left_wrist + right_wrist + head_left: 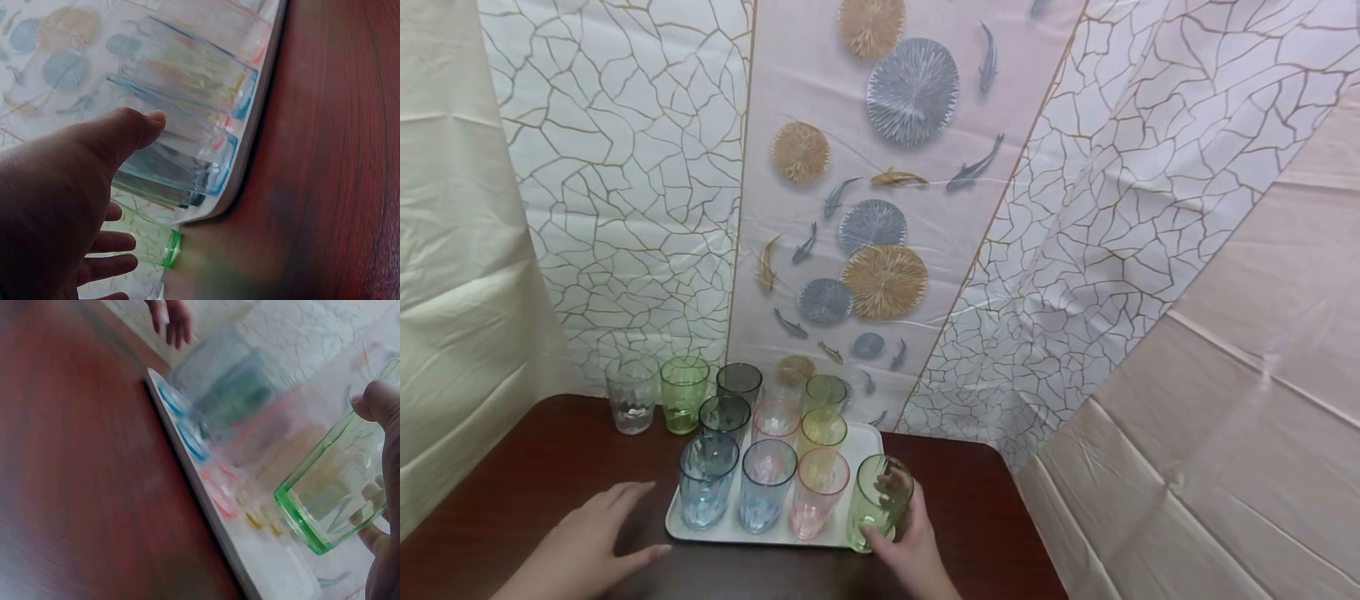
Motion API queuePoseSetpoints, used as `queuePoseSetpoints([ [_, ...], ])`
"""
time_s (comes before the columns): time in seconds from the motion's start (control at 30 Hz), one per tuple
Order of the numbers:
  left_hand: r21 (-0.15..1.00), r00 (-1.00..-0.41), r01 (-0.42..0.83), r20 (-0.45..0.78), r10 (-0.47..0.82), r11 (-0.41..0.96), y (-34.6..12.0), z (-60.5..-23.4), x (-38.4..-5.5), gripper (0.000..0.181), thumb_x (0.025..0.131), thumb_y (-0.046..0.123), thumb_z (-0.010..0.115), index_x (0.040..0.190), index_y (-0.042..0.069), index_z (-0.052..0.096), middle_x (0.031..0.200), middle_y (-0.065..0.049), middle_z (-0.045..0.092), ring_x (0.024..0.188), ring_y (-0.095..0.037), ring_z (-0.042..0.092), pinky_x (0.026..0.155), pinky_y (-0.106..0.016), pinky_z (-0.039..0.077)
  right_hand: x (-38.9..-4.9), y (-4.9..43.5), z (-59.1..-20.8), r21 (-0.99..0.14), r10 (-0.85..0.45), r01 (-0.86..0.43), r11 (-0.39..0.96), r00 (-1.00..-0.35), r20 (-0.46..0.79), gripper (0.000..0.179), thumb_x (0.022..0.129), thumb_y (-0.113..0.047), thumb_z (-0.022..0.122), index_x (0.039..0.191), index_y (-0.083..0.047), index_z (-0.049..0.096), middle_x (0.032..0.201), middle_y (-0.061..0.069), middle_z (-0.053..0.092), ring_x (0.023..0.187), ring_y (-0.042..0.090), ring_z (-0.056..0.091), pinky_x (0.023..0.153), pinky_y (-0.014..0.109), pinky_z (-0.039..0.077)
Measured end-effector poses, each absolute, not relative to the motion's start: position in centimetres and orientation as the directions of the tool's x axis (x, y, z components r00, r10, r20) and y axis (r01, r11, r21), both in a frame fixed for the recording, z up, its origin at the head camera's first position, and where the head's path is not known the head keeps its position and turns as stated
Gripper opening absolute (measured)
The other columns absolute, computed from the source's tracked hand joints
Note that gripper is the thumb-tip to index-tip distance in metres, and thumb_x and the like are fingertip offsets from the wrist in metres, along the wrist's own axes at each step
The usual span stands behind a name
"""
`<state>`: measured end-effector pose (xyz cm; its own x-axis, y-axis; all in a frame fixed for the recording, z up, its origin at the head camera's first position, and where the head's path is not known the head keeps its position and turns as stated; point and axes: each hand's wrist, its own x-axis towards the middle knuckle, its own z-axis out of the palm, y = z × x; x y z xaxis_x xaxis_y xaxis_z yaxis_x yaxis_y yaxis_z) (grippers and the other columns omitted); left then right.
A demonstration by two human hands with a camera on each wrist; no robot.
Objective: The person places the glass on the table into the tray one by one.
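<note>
My right hand [916, 542] grips a clear green glass [868, 508] round its side, thumb in front and fingers behind. In the right wrist view this glass [325, 487] leans, its thick base over the bare right end of the white tray [269, 562]. Left of the tray's front corner, my left hand [583, 533] hangs with fingers spread and holds nothing. Two blue glasses [706, 492] and a pink glass [817, 496] form the tray's front row. Behind them stand a second pink glass [775, 421], yellow glasses [822, 429] and dark grey glasses [726, 414].
Off the tray at the back left, a colourless glass [632, 400] and another green glass [685, 400] stand on the dark red-brown table [587, 450]. Patterned cloth [887, 367] hangs behind the table, with plain cloth [1210, 467] along the right.
</note>
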<state>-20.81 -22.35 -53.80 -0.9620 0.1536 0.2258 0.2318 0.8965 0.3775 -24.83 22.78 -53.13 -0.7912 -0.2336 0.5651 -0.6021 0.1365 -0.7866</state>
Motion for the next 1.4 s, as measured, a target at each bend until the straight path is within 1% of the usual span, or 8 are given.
queuePoseSetpoints([
  [0.1,0.357,-0.956,0.234,0.253,0.148,0.904,-22.6,-54.3,-20.9,0.111,0.073,0.088,0.064,0.14,0.0,0.061,0.135,-0.023,0.062,0.123,-0.045,0.057,0.096,-0.068,0.049,-26.9,23.0,-53.0,-0.809,-0.166,-0.555,0.194,-0.831,0.53,0.086,0.082,0.007,0.081,0.152,0.005,0.032,0.143,0.03,0.053,0.132,0.044,0.051,0.11,0.039,0.049],
  [0.2,0.344,-0.946,0.249,0.286,0.151,0.906,-22.7,-54.7,-20.9,0.111,0.073,0.086,0.066,0.141,-0.002,0.06,0.138,-0.025,0.06,0.125,-0.046,0.055,0.097,-0.068,0.048,-29.0,22.9,-52.4,-0.837,-0.093,-0.482,0.257,-0.875,0.475,0.084,0.082,0.007,0.081,0.151,0.003,0.034,0.144,0.029,0.054,0.132,0.042,0.053,0.107,0.049,0.05],
  [0.3,0.337,-0.947,0.241,0.286,0.145,0.91,-22.8,-55.0,-20.9,0.112,0.074,0.086,0.067,0.142,-0.003,0.059,0.139,-0.027,0.059,0.126,-0.047,0.054,0.098,-0.068,0.047,-30.9,22.4,-51.3,-0.863,-0.038,-0.393,0.318,-0.914,0.403,0.083,0.085,-0.002,0.082,0.153,-0.002,0.034,0.146,0.026,0.054,0.133,0.039,0.052,0.107,0.056,0.048],
  [0.5,0.36,-0.972,0.192,0.199,0.126,0.913,-23.1,-55.2,-21.0,0.117,0.071,0.087,0.067,0.144,-0.003,0.056,0.142,-0.03,0.056,0.127,-0.051,0.051,0.096,-0.072,0.046,-37.2,21.9,-52.1,-0.859,0.075,-0.228,0.458,-0.953,0.293,0.091,0.083,-0.022,0.087,0.154,-0.013,0.032,0.146,0.015,0.054,0.134,0.031,0.051,0.107,0.054,0.049],
  [0.73,0.364,-0.973,0.192,0.194,0.128,0.911,-23.5,-55.4,-20.9,0.118,0.07,0.088,0.067,0.145,-0.002,0.056,0.142,-0.03,0.056,0.128,-0.05,0.051,0.095,-0.072,0.047,-42.5,21.1,-52.1,-0.863,0.092,-0.163,0.478,-0.968,0.234,0.105,0.08,-0.028,0.09,0.162,-0.017,0.024,0.152,0.016,0.048,0.141,0.034,0.044,0.115,0.055,0.041],
  [0.87,0.367,-0.976,0.183,0.178,0.125,0.912,-23.7,-55.4,-21.0,0.118,0.07,0.087,0.068,0.145,-0.003,0.056,0.142,-0.031,0.055,0.127,-0.051,0.051,0.095,-0.072,0.046,-43.9,20.7,-52.2,-0.866,0.063,-0.157,0.475,-0.975,0.212,0.109,0.083,-0.034,0.088,0.165,-0.016,0.018,0.158,0.019,0.041,0.145,0.034,0.039,0.118,0.055,0.036],
  [1.03,0.373,-0.98,0.173,0.162,0.12,0.911,-23.8,-55.4,-21.0,0.119,0.069,0.088,0.067,0.144,-0.003,0.056,0.142,-0.031,0.055,0.128,-0.052,0.051,0.096,-0.072,0.046,-44.7,20.5,-52.9,-0.867,0.053,-0.155,0.473,-0.978,0.203,0.113,0.083,-0.041,0.087,0.166,-0.012,0.016,0.16,0.023,0.038,0.145,0.036,0.037,0.117,0.055,0.037],
  [1.4,0.371,-0.969,0.192,0.22,0.115,0.909,-23.8,-55.6,-20.7,0.115,0.069,0.086,0.07,0.142,-0.002,0.059,0.14,-0.029,0.057,0.127,-0.049,0.053,0.095,-0.07,0.048,-44.9,20.4,-54.3,-0.863,0.072,-0.095,0.496,-0.986,0.15,0.112,0.083,-0.037,0.087,0.165,-0.009,0.017,0.159,0.024,0.037,0.145,0.039,0.037,0.116,0.057,0.038],
])
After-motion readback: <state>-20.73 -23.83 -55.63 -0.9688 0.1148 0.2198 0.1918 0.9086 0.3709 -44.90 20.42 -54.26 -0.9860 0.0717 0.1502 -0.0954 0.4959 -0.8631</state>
